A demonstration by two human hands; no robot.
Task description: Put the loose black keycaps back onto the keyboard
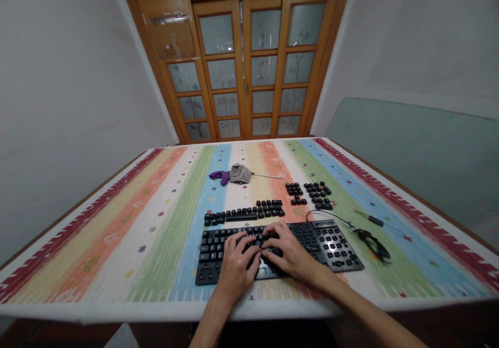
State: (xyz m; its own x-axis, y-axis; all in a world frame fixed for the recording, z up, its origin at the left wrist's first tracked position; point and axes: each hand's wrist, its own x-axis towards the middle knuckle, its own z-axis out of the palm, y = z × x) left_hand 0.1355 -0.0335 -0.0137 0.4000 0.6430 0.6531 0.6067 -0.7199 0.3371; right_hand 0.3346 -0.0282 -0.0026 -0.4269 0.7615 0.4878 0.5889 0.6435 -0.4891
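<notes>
A black keyboard (210, 257) lies near the front edge of the table; its left part carries keycaps, while its right part shows bare key switches (337, 244). My left hand (237, 259) rests on the middle of it, fingers bent and apart, fingertips on the keys. From the right, my right hand (286, 249) reaches to the same spot, thumb and index fingertip close together at the keys. Whatever lies between those two fingertips is too small and covered to make out. Just behind the keyboard sit rows of loose black keycaps (241, 215), including a long space bar.
More loose keycaps (294, 192) and a number-pad group (318, 195) lie farther back right. A coiled black cable (372, 245) and a screwdriver (375, 221) lie right of the keyboard. A grey and purple cloth item (239, 174) lies on the striped tablecloth (156, 233).
</notes>
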